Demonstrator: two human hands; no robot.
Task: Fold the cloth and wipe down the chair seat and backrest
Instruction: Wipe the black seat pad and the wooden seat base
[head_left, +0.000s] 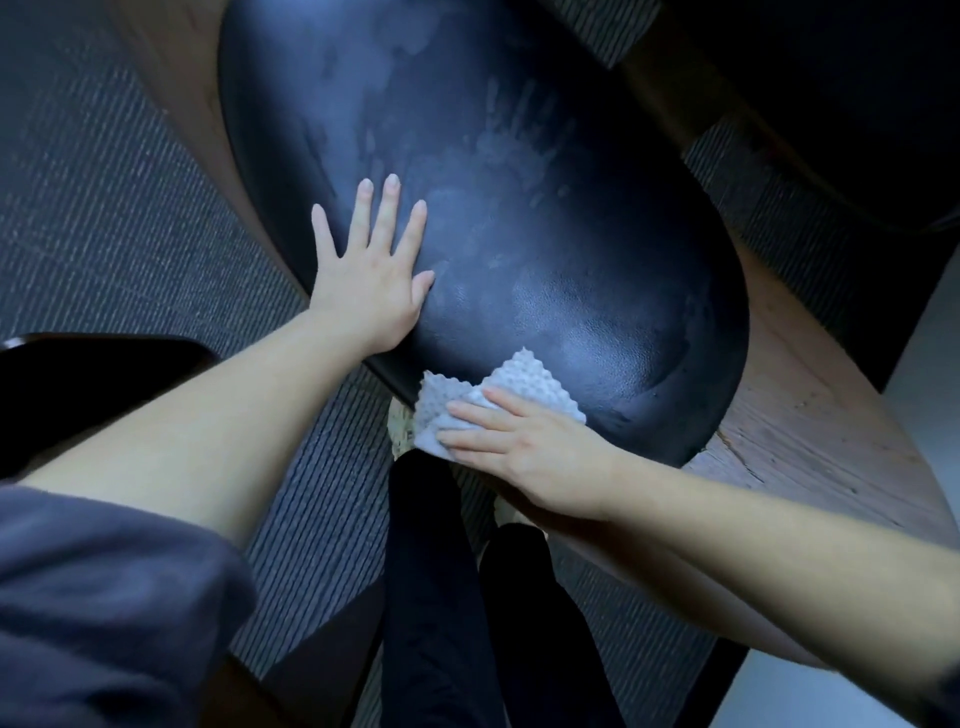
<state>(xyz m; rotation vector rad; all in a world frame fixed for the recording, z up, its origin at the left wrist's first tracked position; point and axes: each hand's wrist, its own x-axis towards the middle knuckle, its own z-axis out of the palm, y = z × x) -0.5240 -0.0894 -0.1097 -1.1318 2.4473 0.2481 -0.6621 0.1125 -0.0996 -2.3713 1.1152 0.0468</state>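
Cloth lies bunched at the near edge of the seat, partly on the black pad and partly hanging over the rim. The right hand presses it flat: the fingers are straight and spread across the fabric, with no curl or pinch visible. The left hand rests palm-down on the left side of the seat, fingers extended and apart, and holds nothing.

Handling, cloth: the fabric is pale grey with a raised, dimpled weave. It appears light, soft and limp, and takes the shape of whatever lies beneath it. Its corners stick out unevenly, so the fold looks loose. Take hold at two adjacent corners to refold. For wiping, cover the middle of the pad with a flat palm so that the layers do not slide apart.

Handling, seat: the surface looks like smooth, grained, leather-like material over padding. It is probably firm with slight give, and slippery under a dry palm. Pale smears and hand-shaped marks cover the centre and far part, so those areas likely need further passes. The bracing hand probably leaves fresh marks where it rests.

A wooden frame borders the seat on the right, and ribbed carpet lies below. The backrest cannot be identified in this view.
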